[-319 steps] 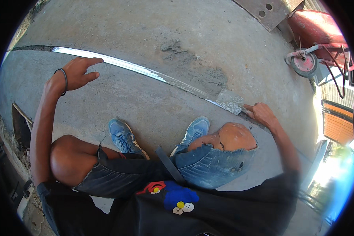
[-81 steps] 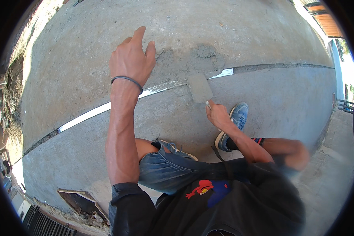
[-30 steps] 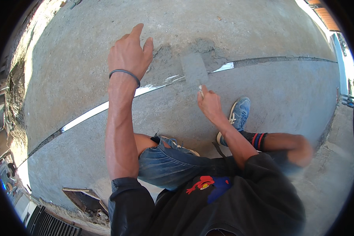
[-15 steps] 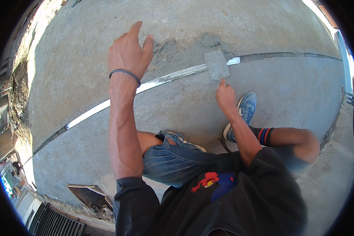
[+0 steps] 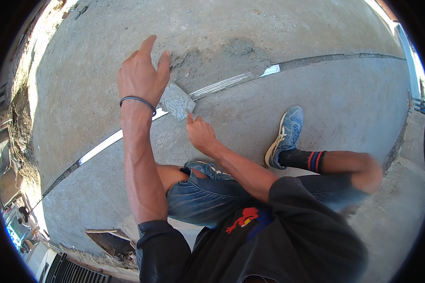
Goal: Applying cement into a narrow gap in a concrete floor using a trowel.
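Observation:
My right hand [image 5: 202, 134] is closed around the handle of a trowel [image 5: 177, 102]. Its flat blade, grey with cement, lies across a long shiny strip [image 5: 101, 146] set in the joint between two concrete surfaces. Part of the strip under the blade is hidden, and streaks of cement cover its stretch to the right. My left hand [image 5: 139, 75], a dark band on its wrist, hovers beyond the strip and left of the blade. Its index finger and thumb are apart, and nothing shows in it. Wet mortar [image 5: 241, 46] is smeared on the far side of the strip.
My shoe [image 5: 290, 132] stands on the near concrete [image 5: 344, 104], right of the trowel. An open joint [image 5: 335, 57] runs on past the strip's right end. Near the lower left is a framed hole [image 5: 111, 240], with a dark slatted grate [image 5: 73, 271] below it.
My right hand has swept the trowel leftward along the strip, from near its right end to beside my left wrist. My left hand has shifted slightly left and nearer.

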`<state>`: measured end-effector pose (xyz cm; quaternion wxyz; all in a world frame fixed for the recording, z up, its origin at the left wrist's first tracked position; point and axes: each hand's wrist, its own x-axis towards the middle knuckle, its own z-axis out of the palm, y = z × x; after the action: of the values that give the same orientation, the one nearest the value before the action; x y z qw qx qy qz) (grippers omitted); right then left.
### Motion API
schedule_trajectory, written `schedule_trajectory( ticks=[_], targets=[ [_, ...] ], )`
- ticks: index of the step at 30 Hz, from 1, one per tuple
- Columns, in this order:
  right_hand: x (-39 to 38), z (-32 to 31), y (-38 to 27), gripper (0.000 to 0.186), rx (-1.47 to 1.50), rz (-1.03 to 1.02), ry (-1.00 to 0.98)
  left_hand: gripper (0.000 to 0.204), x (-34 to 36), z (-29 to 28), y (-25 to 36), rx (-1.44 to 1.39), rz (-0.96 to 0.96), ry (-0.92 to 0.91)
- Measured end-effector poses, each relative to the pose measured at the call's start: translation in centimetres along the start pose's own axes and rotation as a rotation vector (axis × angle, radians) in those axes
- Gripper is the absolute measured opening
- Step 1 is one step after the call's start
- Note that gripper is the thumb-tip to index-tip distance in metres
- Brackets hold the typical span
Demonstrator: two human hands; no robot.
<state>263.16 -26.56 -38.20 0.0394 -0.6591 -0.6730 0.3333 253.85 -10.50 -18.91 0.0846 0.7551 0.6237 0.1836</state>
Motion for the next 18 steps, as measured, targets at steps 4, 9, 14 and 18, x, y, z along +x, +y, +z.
schedule_trajectory(
  ticks=[4, 9, 14, 18],
  targets=[
    [-0.8, -4.7, 9.5, 0.035, -0.039, 0.274, 0.147, 0.043, -0.2, -0.1, -0.4, 0.018, 0.014, 0.044],
    [-2.6, -16.2, 22.2, 0.029, -0.121, 0.534, 0.425, 0.044, 0.1, -0.1, -0.1, 0.019, 0.024, 0.042],
    [-3.9, -18.1, 21.6, 0.035, -0.002, 0.423, 0.601, 0.044, 0.3, 0.2, 0.4, 0.012, 0.025, 0.007],
    [-3.1, -14.5, 18.1, 0.039, 0.113, 0.322, 0.438, 0.044, 0.4, 0.3, 0.4, 0.013, 0.032, 0.03]
  ],
)
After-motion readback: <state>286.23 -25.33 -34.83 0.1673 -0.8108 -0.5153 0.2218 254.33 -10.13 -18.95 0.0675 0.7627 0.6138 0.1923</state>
